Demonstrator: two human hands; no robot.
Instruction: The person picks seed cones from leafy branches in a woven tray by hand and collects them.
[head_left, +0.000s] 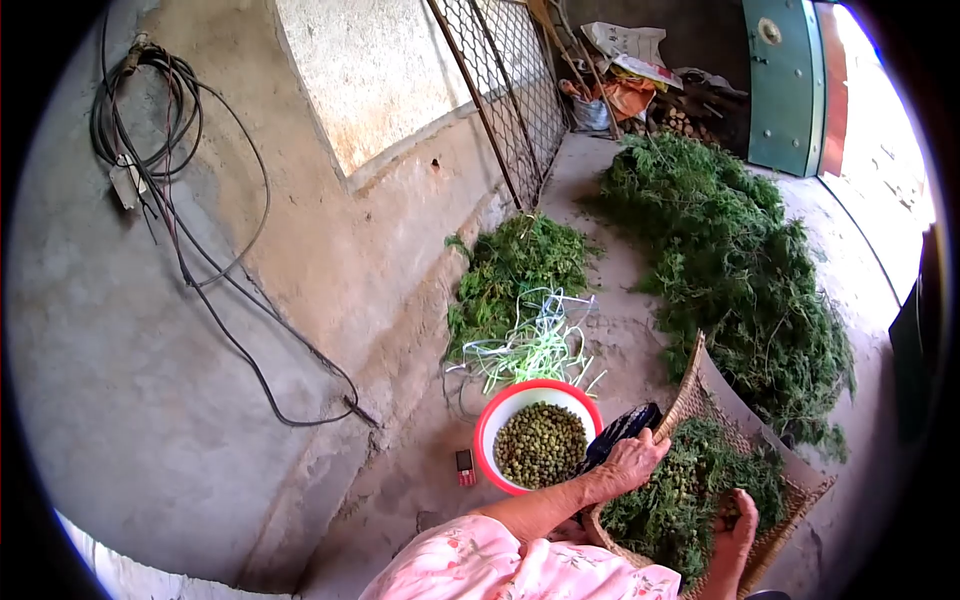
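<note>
A woven scoop-shaped basket (688,400) lies tilted at the lower right, with cut green sprigs (660,505) and small round seed pods among them. My left hand (632,462) is closed on the basket's left rim. Inside the basket, at its right side, my right hand (738,525) has its fingers curled in; what they hold is too small to make out. Left of the basket stands a white basin with a red rim (485,440), partly filled with round green-brown pods (540,445). Something dark and shiny (625,428) sits between basin and basket.
A small red phone (466,468) lies left of the basin. Beyond the basin are pale green plastic strips (530,350) and a leafy heap (525,260). A larger heap of branches (720,260) stretches along the right. A mesh frame (510,90) leans against the wall.
</note>
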